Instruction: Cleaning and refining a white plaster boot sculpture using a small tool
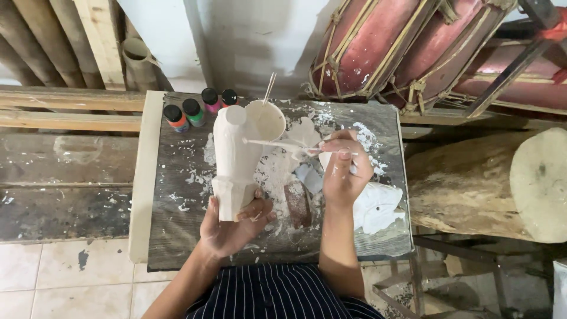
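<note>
Left hand (233,221) grip clenched round white carved figure's (233,156) base, right hand (342,171) apparently pinching brush (277,143) against it.

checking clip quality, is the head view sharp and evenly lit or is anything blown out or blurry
Head view: soft, even light with no hard shadows; the white carved figure in the left hand is pale enough that surface detail washes out; the thin brush in the right hand looks slightly soft; edges bow a little from the wide lens.
</note>
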